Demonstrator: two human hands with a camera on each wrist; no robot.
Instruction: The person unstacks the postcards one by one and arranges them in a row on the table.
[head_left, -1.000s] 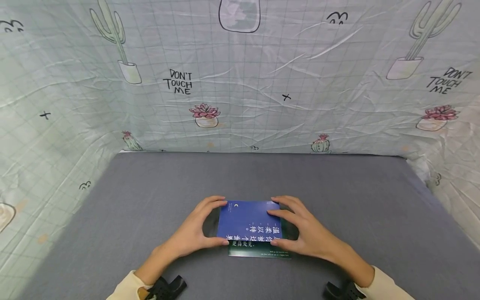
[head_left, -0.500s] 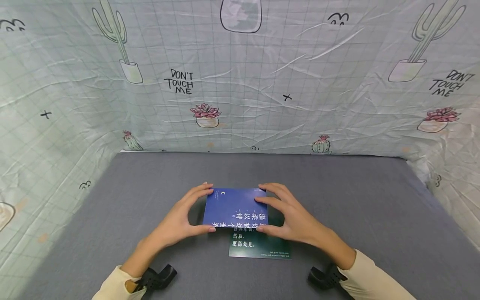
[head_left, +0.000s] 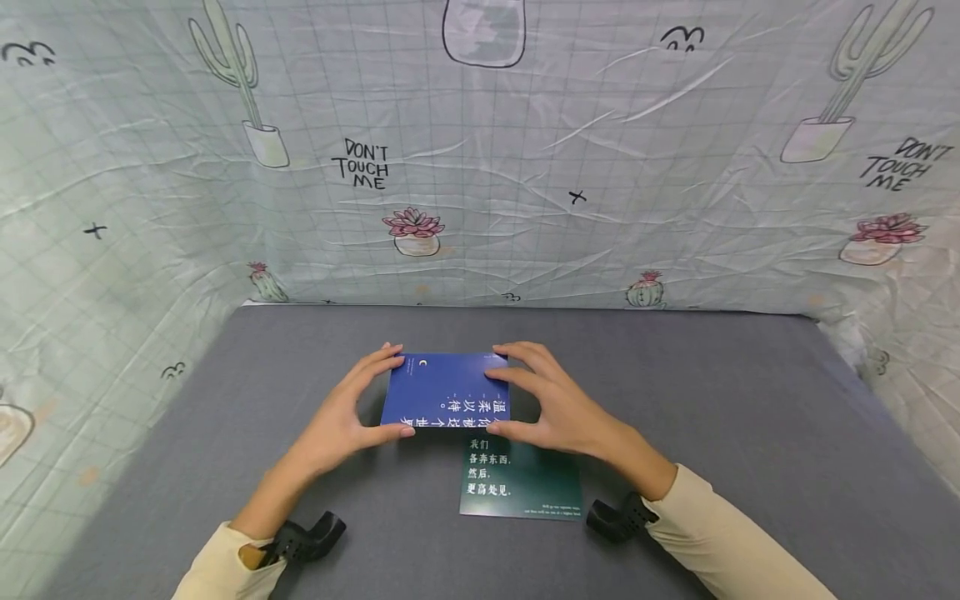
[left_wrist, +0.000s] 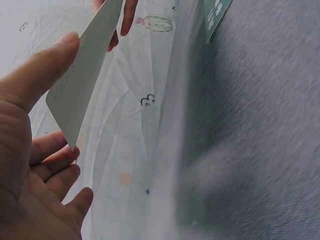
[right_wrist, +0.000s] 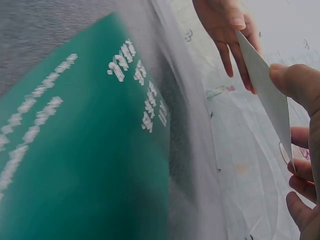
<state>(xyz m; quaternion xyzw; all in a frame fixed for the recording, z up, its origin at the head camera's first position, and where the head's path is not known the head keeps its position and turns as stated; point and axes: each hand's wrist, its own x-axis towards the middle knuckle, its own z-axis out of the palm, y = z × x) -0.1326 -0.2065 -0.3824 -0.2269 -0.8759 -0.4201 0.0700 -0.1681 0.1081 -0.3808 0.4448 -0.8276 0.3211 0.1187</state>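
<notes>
- Creased, grid-lined fabric backdrop [head_left: 480, 167], printed with potted cacti [head_left: 243, 83], pink succulents [head_left: 414, 233] and "DON'T TOUCH ME" lettering [head_left: 362, 167], walls three sides.
- Below spreads a grey tabletop [head_left: 697, 367].
- Light glints off creases [head_left: 678, 93].

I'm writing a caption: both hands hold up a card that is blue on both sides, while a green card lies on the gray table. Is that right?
Not quite: the held card isn't blue on both sides. The left wrist view shows its back is pale. The left hand and right hand do hold it up, and the green card lies on the gray table.
</notes>
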